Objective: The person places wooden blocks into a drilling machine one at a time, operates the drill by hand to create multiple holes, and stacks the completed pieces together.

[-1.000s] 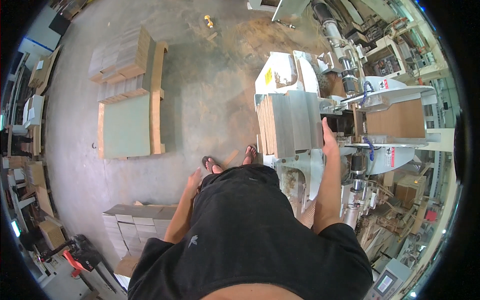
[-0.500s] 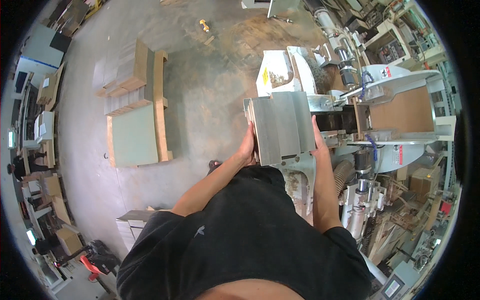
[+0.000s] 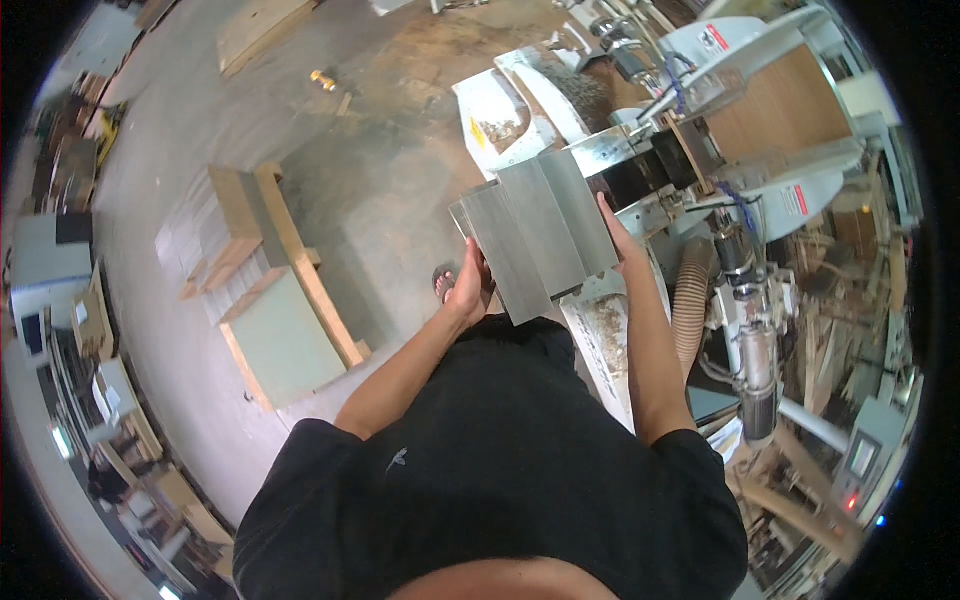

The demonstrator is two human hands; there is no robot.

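Note:
Between my two hands I carry a stack of grey-faced boards point(image 3: 535, 230), their edges stepped unevenly. My left hand point(image 3: 470, 285) presses against the left side of the stack, with its fingers partly hidden beneath or behind it. Against the right side rests my right hand point(image 3: 624, 240), fingers along the edge. The stack is held in front of my body, tilted slightly, near the white machine frame point(image 3: 500, 120) with a dark conveyor-like bed point(image 3: 630, 185). What lies under the stack is hidden.
On the left, a wooden pallet point(image 3: 325, 310) bears stacked boards point(image 3: 230, 235) and a pale green panel point(image 3: 285, 335). A yellow tool-like object point(image 3: 322, 80) lies on the floor. To my right are a ribbed hose point(image 3: 692, 300), machine motors point(image 3: 757, 385) and a control box point(image 3: 868, 440).
My view has turned to the right, so the pallet and the machine appear rotated. The board stack stays between my hands and is now tilted in view.

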